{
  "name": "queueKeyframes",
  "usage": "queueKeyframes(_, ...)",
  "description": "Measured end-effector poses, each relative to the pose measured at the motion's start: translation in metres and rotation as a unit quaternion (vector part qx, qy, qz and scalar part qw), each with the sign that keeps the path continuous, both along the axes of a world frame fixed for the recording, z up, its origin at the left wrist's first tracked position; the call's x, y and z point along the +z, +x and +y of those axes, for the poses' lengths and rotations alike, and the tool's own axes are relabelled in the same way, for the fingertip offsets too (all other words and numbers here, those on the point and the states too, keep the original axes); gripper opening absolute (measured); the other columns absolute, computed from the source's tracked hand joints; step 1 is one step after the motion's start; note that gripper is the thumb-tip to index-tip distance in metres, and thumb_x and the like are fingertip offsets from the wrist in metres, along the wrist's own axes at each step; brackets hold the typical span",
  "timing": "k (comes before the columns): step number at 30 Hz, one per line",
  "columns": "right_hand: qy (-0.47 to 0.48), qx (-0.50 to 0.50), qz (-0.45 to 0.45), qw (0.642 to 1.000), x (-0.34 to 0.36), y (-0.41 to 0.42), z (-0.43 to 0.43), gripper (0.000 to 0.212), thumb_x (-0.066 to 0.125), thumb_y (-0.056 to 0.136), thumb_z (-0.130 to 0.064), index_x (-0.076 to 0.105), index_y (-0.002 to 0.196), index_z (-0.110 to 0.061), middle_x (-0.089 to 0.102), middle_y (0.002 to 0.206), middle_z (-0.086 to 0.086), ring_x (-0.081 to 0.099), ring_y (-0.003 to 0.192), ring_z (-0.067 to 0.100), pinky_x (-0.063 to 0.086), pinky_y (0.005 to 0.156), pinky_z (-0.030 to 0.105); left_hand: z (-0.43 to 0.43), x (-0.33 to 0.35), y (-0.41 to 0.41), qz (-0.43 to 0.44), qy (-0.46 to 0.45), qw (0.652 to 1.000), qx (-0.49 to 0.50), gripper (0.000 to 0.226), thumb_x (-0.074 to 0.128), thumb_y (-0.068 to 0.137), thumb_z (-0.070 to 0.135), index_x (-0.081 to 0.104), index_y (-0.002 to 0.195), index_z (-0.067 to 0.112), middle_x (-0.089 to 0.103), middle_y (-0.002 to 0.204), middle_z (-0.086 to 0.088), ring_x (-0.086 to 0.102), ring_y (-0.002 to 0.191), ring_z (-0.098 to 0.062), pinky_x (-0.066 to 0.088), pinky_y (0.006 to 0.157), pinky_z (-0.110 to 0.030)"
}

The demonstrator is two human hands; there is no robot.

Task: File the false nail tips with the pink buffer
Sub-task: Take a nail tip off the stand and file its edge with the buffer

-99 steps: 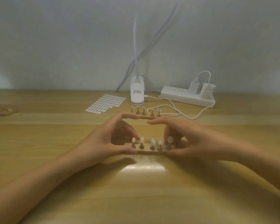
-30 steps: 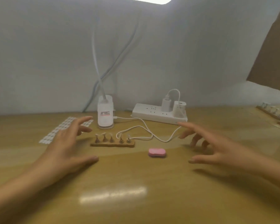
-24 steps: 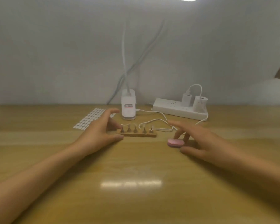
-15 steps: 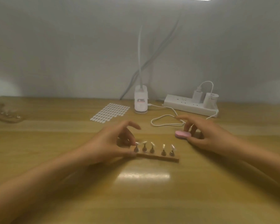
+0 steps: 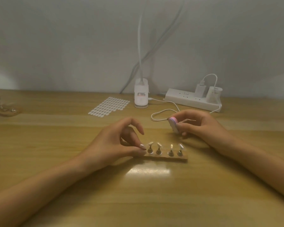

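A small wooden stand [image 5: 167,158] lies on the table in front of me, carrying several false nail tips [image 5: 158,144] on little metal pegs. My left hand [image 5: 115,145] pinches the leftmost peg at the stand's left end between thumb and a finger. The pink buffer [image 5: 173,124], an oval block with a white face, is lifted off the table behind and to the right of the stand. My right hand [image 5: 198,124] grips it with curled fingers and thumb.
A white lamp base [image 5: 141,98] stands at the back, its white cable [image 5: 162,112] looping across the table to a power strip [image 5: 193,101]. A sheet of small white stickers [image 5: 109,105] lies behind my left hand. Another wooden stand [image 5: 2,108] sits far left.
My right hand has picked the pink buffer up off the table and tilted it on edge. My left hand stays at the left end of the stand, which has not moved since half a second ago.
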State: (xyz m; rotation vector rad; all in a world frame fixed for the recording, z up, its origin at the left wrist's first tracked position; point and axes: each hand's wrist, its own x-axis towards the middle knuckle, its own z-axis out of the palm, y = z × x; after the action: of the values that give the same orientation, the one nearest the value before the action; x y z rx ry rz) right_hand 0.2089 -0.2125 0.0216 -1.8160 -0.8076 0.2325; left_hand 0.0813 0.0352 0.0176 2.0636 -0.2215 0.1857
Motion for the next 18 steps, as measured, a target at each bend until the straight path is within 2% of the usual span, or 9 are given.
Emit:
queueKeyframes(3,0.039,0.011,0.048,0.998,-0.001,-0.001,-0.002,0.027,0.071,0.078,-0.027,0.077,0.104,-0.022,0.076,0.1,0.004,0.071,0.086,0.011,0.058,0.072,0.02,-0.004,0.003,-0.008,-0.065,0.084,0.994,0.01,0.044,0.087,0.076,0.016,0.056,0.096,0.04,0.074,0.078,0.011,0.065,0.07,0.0,0.046,0.062,-0.01)
queueKeyframes(5,0.063,0.01,0.073,0.995,-0.002,-0.001,-0.003,0.024,0.071,0.079,-0.025,0.078,0.102,-0.025,0.077,0.102,0.003,0.071,0.089,0.013,0.058,0.071,0.02,-0.006,0.006,-0.013,-0.108,0.151,0.983,0.01,0.048,0.086,0.077,0.018,0.052,0.103,0.042,0.072,0.08,0.019,0.068,0.079,-0.001,0.049,0.064,-0.015)
queueKeyframes(7,0.064,0.013,0.075,0.995,-0.002,-0.001,-0.004,0.023,0.071,0.08,-0.026,0.079,0.101,-0.026,0.077,0.103,0.003,0.071,0.09,0.013,0.059,0.073,0.022,-0.007,0.009,-0.015,-0.127,0.182,0.975,0.017,0.053,0.085,0.078,0.016,0.052,0.109,0.043,0.07,0.082,0.02,0.07,0.085,-0.002,0.055,0.066,-0.021)
queueKeyframes(12,0.04,0.025,0.049,0.998,0.002,-0.003,-0.001,0.021,0.072,0.079,-0.035,0.078,0.1,-0.033,0.076,0.103,-0.002,0.072,0.092,0.01,0.059,0.079,0.02,0.002,0.023,-0.006,-0.095,0.103,0.99,0.013,0.055,0.083,0.079,0.005,0.057,0.113,0.039,0.071,0.082,0.012,0.073,0.081,-0.003,0.058,0.062,-0.021)
queueKeyframes(15,0.019,0.037,0.05,0.998,0.004,0.0,0.008,0.02,0.074,0.078,-0.034,0.078,0.097,-0.03,0.076,0.102,-0.005,0.071,0.089,0.012,0.057,0.074,0.019,0.006,0.034,0.013,-0.044,0.027,0.999,-0.003,0.053,0.083,0.079,0.004,0.058,0.116,0.031,0.073,0.085,0.005,0.075,0.078,-0.013,0.057,0.057,-0.022)
queueKeyframes(18,-0.006,0.035,0.031,0.999,0.006,0.003,0.02,0.026,0.076,0.077,-0.031,0.076,0.102,-0.027,0.076,0.101,0.001,0.07,0.089,0.014,0.058,0.07,0.024,0.0,0.032,0.037,-0.011,-0.04,0.999,0.013,0.05,0.085,0.078,0.005,0.059,0.116,0.027,0.075,0.082,0.002,0.077,0.079,-0.017,0.056,0.058,-0.023)
